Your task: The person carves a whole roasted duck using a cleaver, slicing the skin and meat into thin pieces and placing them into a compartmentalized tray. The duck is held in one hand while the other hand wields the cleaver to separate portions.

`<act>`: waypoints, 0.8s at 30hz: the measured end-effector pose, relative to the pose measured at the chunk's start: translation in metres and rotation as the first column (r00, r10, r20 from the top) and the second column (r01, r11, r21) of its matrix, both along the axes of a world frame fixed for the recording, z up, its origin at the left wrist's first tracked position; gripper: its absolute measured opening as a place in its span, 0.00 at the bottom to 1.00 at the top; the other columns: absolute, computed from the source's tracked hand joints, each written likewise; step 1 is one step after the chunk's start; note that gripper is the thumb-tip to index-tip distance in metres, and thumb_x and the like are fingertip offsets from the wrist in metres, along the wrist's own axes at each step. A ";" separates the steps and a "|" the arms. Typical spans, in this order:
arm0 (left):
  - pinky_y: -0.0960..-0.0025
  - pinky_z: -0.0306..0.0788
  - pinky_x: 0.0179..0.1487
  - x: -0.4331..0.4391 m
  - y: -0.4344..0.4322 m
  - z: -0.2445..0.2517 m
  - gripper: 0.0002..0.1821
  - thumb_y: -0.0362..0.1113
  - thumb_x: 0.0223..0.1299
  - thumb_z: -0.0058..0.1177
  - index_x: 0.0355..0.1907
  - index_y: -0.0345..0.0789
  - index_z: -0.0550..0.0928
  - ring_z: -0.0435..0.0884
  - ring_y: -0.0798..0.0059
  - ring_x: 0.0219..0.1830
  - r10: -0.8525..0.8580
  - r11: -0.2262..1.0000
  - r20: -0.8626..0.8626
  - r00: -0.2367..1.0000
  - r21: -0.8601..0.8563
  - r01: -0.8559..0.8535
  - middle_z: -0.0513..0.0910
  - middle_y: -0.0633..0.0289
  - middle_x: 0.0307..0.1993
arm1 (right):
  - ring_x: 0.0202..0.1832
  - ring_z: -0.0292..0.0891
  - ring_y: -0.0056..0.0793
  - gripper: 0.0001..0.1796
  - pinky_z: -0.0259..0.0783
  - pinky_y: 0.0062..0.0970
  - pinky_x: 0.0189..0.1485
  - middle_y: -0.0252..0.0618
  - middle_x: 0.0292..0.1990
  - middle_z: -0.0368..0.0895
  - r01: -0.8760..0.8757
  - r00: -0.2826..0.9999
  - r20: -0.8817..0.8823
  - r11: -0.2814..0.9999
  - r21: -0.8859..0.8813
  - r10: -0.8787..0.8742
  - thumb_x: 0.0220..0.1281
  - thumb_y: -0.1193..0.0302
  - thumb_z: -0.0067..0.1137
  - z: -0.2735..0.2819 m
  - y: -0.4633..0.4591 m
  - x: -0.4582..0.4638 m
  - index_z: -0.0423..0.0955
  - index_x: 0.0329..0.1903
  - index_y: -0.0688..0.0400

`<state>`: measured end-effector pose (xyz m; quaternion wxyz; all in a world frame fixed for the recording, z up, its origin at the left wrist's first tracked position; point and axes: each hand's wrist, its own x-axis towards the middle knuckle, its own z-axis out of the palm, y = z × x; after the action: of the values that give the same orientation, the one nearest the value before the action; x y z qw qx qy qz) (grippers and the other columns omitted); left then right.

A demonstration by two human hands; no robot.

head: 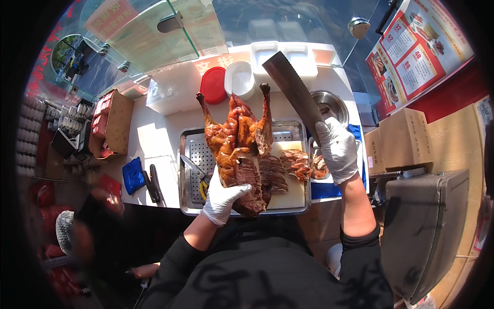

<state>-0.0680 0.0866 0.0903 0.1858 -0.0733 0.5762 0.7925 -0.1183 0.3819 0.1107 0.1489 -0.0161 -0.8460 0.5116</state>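
A roast duck (225,148) leans over a steel tray (197,152), its legs pointing away from me and its breast partly carved. My left hand (224,197), in a white glove, grips its near end. In my right hand (339,150), also gloved, is a broad slicing knife (291,89), its blade raised above and to the right of the duck. Sliced meat with browned skin (295,164) lies on a pale cutting board (287,201) in the tray. At the tray's left, a metal tool with a yellow handle (203,190) is partly hidden.
Beyond the tray stand white containers (239,79), a red lid (213,85) and a steel bowl (343,108). More meat (319,168) sits right. A blue cloth (133,175) and black-handled tool (153,183) lie left. Another person's hand (114,202) shows lower left.
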 end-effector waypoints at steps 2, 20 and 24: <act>0.62 0.72 0.69 0.002 0.004 0.004 0.46 0.23 0.52 0.71 0.74 0.35 0.63 0.78 0.68 0.64 0.035 0.999 -0.043 0.998 -0.016 -0.036 0.76 0.59 0.64 | 0.25 0.78 0.52 0.20 0.71 0.39 0.28 0.48 0.24 0.81 -0.024 0.995 -0.089 0.976 0.215 0.044 0.80 0.55 0.52 0.049 -0.037 -0.003 0.79 0.36 0.57; 0.63 0.73 0.68 0.027 -0.119 0.017 0.45 0.26 0.47 0.72 0.71 0.34 0.68 0.79 0.67 0.62 0.301 0.953 -0.110 0.947 0.054 -0.297 0.79 0.60 0.61 | 0.31 0.82 0.36 0.22 0.78 0.32 0.37 0.47 0.35 0.84 -0.307 0.522 0.680 0.857 -0.414 0.515 0.79 0.56 0.48 -0.132 -0.205 -0.024 0.78 0.47 0.63; 0.65 0.71 0.69 0.034 -0.134 0.011 0.47 0.22 0.49 0.71 0.74 0.34 0.66 0.76 0.72 0.64 0.277 0.960 -0.113 0.954 0.000 -0.279 0.77 0.63 0.64 | 0.54 0.83 0.52 0.32 0.75 0.38 0.62 0.61 0.50 0.85 -0.603 0.650 0.622 0.795 0.073 0.436 0.76 0.48 0.48 -0.181 -0.218 -0.039 0.76 0.61 0.66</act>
<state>-0.0338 -0.0478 0.1016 0.0391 -0.1105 0.5760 0.8090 -0.1569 0.1641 -0.0706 -0.2675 0.0964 -0.8798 0.3810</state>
